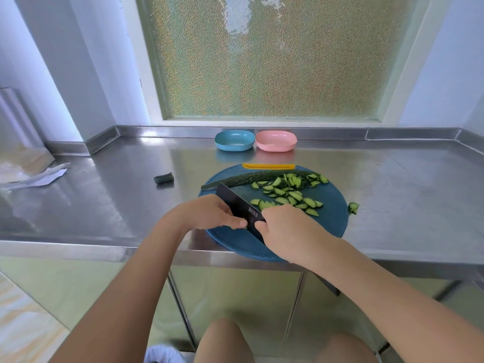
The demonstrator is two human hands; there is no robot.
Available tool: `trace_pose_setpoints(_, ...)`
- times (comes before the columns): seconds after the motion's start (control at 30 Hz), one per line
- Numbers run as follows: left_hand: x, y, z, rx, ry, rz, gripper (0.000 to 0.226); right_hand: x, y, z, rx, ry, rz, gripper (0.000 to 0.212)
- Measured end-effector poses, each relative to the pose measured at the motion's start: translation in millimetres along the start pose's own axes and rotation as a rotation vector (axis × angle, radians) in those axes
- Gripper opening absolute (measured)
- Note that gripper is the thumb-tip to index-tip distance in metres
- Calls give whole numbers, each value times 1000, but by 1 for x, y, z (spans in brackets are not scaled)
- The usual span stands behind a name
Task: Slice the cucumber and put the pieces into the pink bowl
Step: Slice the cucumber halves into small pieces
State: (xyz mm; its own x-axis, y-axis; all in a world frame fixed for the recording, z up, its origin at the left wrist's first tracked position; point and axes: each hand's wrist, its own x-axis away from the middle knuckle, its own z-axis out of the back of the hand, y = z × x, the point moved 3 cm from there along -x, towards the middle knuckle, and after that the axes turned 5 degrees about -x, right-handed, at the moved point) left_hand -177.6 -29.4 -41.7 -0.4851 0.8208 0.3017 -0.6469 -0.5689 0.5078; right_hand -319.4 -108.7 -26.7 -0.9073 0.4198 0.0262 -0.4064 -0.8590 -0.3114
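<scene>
On steel counter (104, 205), round blue cutting board (332, 224). Clasps black knife (235, 203) in right hand (285, 229), fingers wrapped round handle; curls left hand (209, 213) against blade, contents hidden. Beyond, uncut cucumber (251, 178), pink bowl (275, 140) well behind board, slices (296, 196) scattered mid-board.

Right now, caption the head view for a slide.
Right hand grips black knife beside left hand; cucumber slices lie on blue cutting board.

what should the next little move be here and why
Probably the left hand lets go of the knife and pulls the long uncut cucumber half from the far edge of the cutting board toward the blade. That half is unsliced, a pile of slices lies beside it, and the pink bowl looks empty.
</scene>
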Motion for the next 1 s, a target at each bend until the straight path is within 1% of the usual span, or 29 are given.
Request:
trace_pose_setpoints(0.1, -4, 1, 0, -8, -20, 16, 31, 1, 3, 1, -16, 18, -15, 24)
trace_pose_setpoints(0.2, -5, -1, 0, 14, -20, 28, 28, 3, 5, 3, -6, 46, -34, 28)
trace_pose_setpoints(0.33, -6, -4, -1, 19, -15, 48, 51, 5, 6, 6, -25, 60, -57, 35)
trace_pose_setpoints(0.4, -6, -5, 0, 11, -7, 60, 54, 6, 6, 7, -41, 65, -62, 36)
trace_pose_setpoints(0.5, -6, -4, 0, -15, 0, 72, 57, 7, 5, 7, -59, 71, -59, 28)
trace_pose_setpoints(0.7, -8, -7, -1, 0, -18, 66, 52, 2, 8, -1, -16, 114, -25, 38)
trace_pose_setpoints(0.83, -9, -7, -1, -12, -27, 72, 56, 2, 10, -6, -46, 140, -7, 27)
trace_pose_setpoints(0.9, -9, -6, -1, -23, -30, 71, 52, 2, 10, -8, -52, 144, -4, 33)
trace_pose_setpoints(1.0, -6, -3, 0, -32, -32, 53, 40, 2, 11, -11, -45, 136, -11, 40)
